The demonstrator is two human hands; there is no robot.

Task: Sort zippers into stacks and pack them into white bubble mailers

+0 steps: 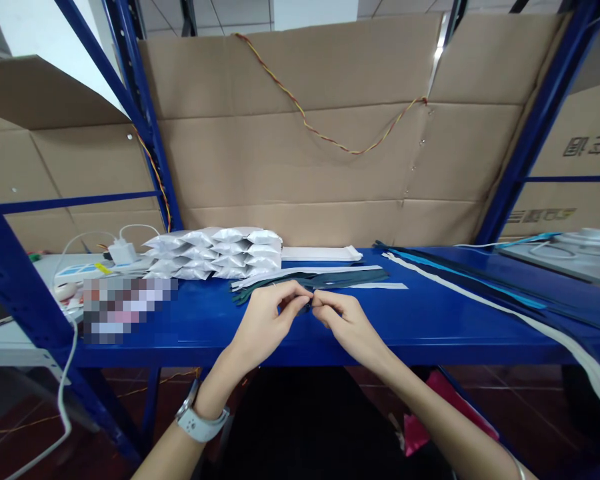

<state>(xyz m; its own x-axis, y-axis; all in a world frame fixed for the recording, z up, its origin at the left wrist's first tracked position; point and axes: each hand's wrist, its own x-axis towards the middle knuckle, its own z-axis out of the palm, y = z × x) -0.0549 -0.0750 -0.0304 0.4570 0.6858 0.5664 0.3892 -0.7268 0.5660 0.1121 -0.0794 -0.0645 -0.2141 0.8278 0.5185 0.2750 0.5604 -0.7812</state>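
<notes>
My left hand [267,319] and my right hand [350,325] meet over the front part of the blue table. Both are closed, with thumbs and fingertips pinched together. Between the fingertips shows a small dark piece [309,305]; the fingers hide most of it, and its kind cannot be made out. Just behind the hands lie dark green zipper-like strips [353,277] and white strips [330,269]. To the right, a long white strip [460,285], a bright blue strip [475,275] and dark strips stretch across the table, the white one hanging over the front edge.
Stacked silvery-white packets [215,253] stand at the back left, near a flat white packet [323,254]. A white charger [123,251] and cables sit farther left. Blue posts [535,127] and a cardboard wall [290,173] enclose the blue table [200,327]. Grey equipment [575,250] stands right.
</notes>
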